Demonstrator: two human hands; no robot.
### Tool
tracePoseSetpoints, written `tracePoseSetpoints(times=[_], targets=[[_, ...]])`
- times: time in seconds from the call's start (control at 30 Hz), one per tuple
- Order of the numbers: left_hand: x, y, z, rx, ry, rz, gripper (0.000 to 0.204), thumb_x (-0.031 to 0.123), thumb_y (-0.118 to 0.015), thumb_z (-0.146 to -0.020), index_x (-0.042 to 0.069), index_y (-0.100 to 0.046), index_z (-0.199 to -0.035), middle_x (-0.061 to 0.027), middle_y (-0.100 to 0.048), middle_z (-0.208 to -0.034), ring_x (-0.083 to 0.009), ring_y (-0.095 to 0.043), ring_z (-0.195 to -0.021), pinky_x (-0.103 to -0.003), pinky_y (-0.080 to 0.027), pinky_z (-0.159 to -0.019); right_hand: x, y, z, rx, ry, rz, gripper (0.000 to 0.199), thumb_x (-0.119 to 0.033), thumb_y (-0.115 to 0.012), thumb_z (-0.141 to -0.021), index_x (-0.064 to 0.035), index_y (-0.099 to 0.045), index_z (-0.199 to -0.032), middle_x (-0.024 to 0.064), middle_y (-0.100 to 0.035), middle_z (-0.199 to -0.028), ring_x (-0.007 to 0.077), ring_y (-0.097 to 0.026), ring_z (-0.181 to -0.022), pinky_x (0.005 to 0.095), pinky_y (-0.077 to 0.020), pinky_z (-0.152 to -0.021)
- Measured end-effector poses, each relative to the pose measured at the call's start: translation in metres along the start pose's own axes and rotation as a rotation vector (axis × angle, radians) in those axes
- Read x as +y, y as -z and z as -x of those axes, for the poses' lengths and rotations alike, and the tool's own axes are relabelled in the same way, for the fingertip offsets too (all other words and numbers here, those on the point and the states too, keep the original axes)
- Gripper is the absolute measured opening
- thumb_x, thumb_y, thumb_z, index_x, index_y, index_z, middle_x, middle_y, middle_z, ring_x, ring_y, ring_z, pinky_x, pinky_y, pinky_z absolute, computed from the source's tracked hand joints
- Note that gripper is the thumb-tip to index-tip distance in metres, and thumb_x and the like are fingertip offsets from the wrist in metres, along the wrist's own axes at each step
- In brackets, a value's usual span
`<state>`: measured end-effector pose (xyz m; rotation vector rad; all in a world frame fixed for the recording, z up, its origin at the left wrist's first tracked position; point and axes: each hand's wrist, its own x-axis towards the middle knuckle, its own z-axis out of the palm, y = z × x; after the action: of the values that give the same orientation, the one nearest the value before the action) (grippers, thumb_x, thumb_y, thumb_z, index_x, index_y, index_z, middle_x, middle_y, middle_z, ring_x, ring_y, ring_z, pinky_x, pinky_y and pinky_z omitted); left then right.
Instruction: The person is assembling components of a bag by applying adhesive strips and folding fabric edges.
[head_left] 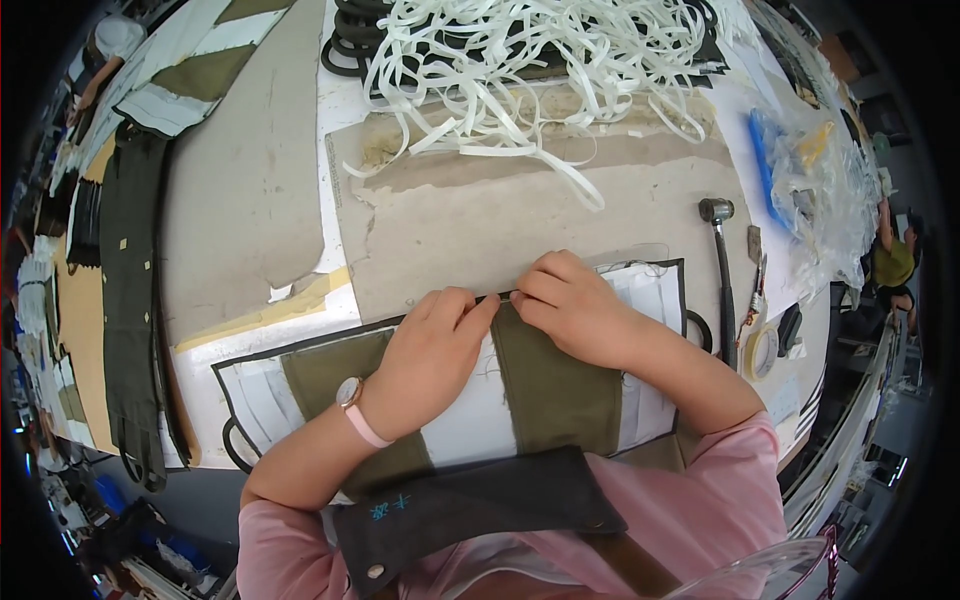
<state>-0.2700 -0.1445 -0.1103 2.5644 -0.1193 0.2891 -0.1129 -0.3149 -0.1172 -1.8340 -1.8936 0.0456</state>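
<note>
Seen from the head camera, a person is pinching the top edge of a white-and-olive fabric panel [555,385] lying at the bench's near edge. The left hand [430,355] and right hand [575,305] are meeting fingertip to fingertip, fingers narrowed on the black trim. Aligning appears underway; steady pressure comes next. A hammer [722,275] is lying toward the right edge.

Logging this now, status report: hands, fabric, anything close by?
Left hand and right hand pinch panel top edge. Hammer, tape roll lie right, apart.
</note>
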Motion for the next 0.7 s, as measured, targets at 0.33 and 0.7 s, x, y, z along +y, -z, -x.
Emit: tracePoseSetpoints(times=[0.33,0.7], targets=[[0.008,-0.004,-0.003,0.029,-0.219,-0.215,0.033,0.006,-0.063,-0.082,0.004,-0.066,-0.115,-0.0098,-0.059,-0.109,-0.0244,-0.059,-0.099,-0.036,-0.047,-0.088,0.002,0.001,0.006,0.095,-0.024,0.170,0.015,-0.015,-0.063,-0.072,-0.0062,-0.062,-0.085,0.0058,-0.055,-0.092,0.0238,-0.052,-0.092,0.0369,-0.0439,-0.083],[0.044,-0.014,-0.016,-0.150,-0.098,-0.481,0.071,0.050,-0.065,-0.081,0.012,-0.055,-0.139,-0.0081,-0.047,-0.093,-0.0240,-0.047,-0.088,-0.038,-0.042,-0.089,0.002,0.025,0.032,0.014,-0.076,0.274,0.027,-0.011,-0.064,-0.069,-0.0007,-0.061,-0.094,0.0102,-0.055,-0.094,0.0285,-0.056,-0.091,0.0385,-0.0484,-0.081]])
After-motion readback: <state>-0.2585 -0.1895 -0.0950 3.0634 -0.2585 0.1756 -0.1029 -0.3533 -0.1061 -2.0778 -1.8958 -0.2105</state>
